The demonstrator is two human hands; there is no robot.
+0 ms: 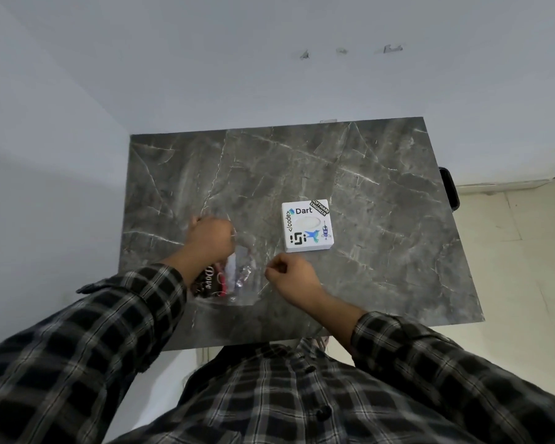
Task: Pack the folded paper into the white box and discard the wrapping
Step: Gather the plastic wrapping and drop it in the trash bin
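A white box (307, 226) with stickers on its lid lies flat on the grey marble table (382, 219), right of centre. A clear plastic wrapping (244, 283) lies near the table's front left, with a dark "Dove" packet (205, 283) and other small items inside or under it. My left hand (212, 239) is closed on the far top edge of the wrapping. My right hand (290, 274) is curled at the wrapping's right edge and seems to pinch it. I cannot make out folded paper for certain.
The table stands in a corner, with white walls behind and to the left. A dark object (449, 187) pokes out beyond the table's right edge. Pale floor tiles (526, 251) lie to the right.
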